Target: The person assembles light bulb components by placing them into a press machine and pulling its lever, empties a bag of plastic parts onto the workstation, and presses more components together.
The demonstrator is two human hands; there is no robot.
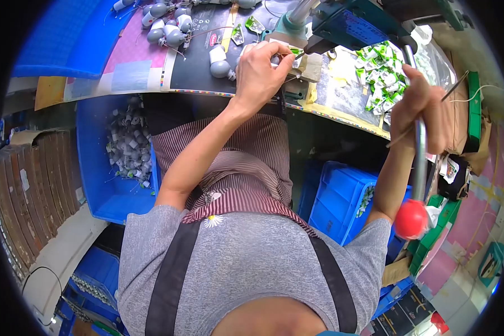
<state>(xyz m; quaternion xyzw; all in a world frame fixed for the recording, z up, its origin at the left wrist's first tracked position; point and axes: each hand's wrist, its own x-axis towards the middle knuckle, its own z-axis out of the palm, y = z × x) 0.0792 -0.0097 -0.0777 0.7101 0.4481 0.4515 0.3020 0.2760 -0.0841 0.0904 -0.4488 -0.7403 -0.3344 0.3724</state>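
My left hand (263, 70) is closed in a pinch at the base of a green bench press (291, 28). Its fingertips are at a small green-and-white piece (295, 51), partly hidden beneath the press head. Just left of this hand lies a grey-and-white bulb-shaped part (220, 66). My right hand (423, 115), blurred by motion, is wrapped round the metal press lever (419, 168), which ends in a red ball knob (411, 219). A thin dark rod (455, 85) crosses behind or through the same hand.
More bulb parts (173, 31) cluster at the back left of the bench. Green-and-white pieces (383, 78) are heaped to the right of the press. Below the bench stand a blue bin (115, 204) holding bulb parts and another blue bin (341, 193).
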